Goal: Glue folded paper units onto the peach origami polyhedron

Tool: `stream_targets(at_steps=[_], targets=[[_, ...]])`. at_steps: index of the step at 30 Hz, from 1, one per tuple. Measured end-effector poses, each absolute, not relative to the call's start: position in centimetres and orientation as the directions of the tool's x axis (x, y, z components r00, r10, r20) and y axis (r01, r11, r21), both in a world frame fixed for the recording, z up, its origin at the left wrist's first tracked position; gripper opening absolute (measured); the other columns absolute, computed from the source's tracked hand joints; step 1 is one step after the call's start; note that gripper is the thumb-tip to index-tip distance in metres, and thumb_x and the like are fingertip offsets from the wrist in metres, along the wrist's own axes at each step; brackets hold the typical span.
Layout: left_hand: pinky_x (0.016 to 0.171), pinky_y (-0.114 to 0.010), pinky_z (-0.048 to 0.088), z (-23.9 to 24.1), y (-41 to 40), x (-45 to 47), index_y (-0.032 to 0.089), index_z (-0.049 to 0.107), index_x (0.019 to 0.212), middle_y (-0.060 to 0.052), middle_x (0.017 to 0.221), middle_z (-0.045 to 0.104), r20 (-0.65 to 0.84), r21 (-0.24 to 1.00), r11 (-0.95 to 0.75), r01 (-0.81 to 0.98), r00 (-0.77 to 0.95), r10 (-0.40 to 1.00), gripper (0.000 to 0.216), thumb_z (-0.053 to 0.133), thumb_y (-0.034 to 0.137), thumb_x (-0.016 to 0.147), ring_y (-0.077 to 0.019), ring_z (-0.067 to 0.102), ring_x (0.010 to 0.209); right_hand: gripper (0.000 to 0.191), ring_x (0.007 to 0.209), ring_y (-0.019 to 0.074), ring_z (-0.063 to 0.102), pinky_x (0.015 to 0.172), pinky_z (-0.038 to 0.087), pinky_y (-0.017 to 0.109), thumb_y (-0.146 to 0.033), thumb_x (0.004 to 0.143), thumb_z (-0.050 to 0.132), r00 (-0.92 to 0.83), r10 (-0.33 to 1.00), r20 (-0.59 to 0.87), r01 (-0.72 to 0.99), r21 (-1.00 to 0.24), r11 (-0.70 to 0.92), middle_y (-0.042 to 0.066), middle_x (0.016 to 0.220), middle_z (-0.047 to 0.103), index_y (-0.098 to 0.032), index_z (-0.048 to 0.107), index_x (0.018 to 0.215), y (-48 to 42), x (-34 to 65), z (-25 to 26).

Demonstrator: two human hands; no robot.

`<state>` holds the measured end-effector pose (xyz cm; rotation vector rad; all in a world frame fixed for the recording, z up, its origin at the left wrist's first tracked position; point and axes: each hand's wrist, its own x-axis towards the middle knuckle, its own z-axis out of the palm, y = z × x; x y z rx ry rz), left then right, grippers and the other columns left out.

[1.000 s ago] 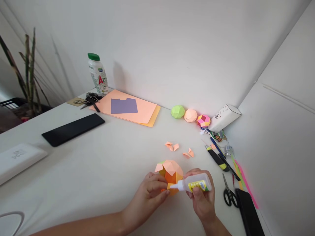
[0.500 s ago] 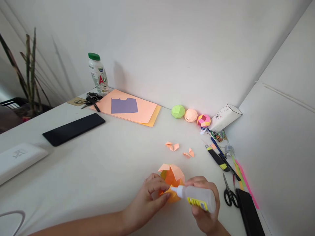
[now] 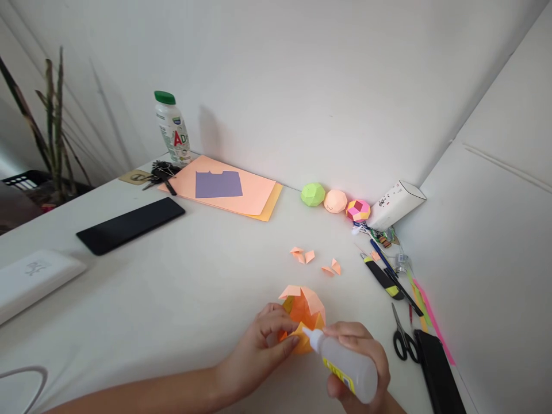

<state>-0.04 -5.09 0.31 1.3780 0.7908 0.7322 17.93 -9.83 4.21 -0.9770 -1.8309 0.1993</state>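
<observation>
In front of me sits a hollow, faceted paper ball [image 3: 311, 300] in peach and orange, its top still a jagged opening. My left hand [image 3: 271, 339] pinches the ball's near-left edge between thumb and fingers. A clear glue bottle [image 3: 350, 363] with a white nozzle and yellow label is gripped in my right hand [image 3: 374, 351]. The bottle is tilted, and its tip is at an orange flap on the near rim; whether it touches I cannot tell. Beyond the ball lie several small folded peach paper pieces [image 3: 309, 256].
Three finished paper balls [image 3: 335, 201] line the wall. Scissors [image 3: 404, 339], a utility knife [image 3: 382, 277], pens and a black case [image 3: 440, 374] lie to the right. Coloured sheets [image 3: 254, 198], keys [image 3: 163, 172] and a white bottle [image 3: 173, 129] stand at the back left; a black slab [image 3: 131, 225] lies nearer.
My right hand has turned the glue bottle, so its base has swung lower and toward me while the tip stays near the flap. My left hand keeps its hold on the ball.
</observation>
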Motion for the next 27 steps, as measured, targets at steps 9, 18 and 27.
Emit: stream_targets(at_steps=[9,18,27], targets=[[0.088,-0.034,0.041,0.23,-5.19,-0.02,0.023,0.071,0.077,-0.004,0.079,0.055,-0.068,0.997,0.081,0.003,0.569,0.819,0.021,0.055,0.036,0.083,-0.0206,0.047,0.090,0.038,0.074,0.0254,0.068,0.056,0.059,0.039,-0.041,0.084,0.059,-0.186,0.685,0.704,0.545,-0.506,0.668,0.012,0.088,0.066,-0.020,0.049,0.114,-9.88,18.15,4.02],[0.087,-0.033,0.040,0.19,-5.18,-0.03,0.023,0.071,0.079,-0.004,0.078,0.054,-0.064,0.996,0.087,-0.012,0.572,0.818,0.020,0.055,0.034,0.084,-0.0205,0.047,0.090,0.039,0.073,0.0249,0.069,0.056,0.060,0.038,-0.039,0.082,0.063,-0.179,0.668,0.722,0.545,-0.493,0.678,0.011,0.088,0.067,-0.020,0.051,0.114,-9.99,18.00,4.31],[0.088,-0.034,0.041,0.25,-5.12,-0.05,0.022,0.071,0.078,-0.004,0.079,0.055,-0.058,0.997,0.079,-0.012,0.573,0.818,0.021,0.056,0.035,0.084,-0.0208,0.048,0.090,0.039,0.070,0.0248,0.069,0.054,0.060,0.037,-0.041,0.079,0.066,-0.169,0.680,0.713,0.563,-0.497,0.661,0.012,0.087,0.069,-0.021,0.053,0.109,-10.23,17.97,4.46]])
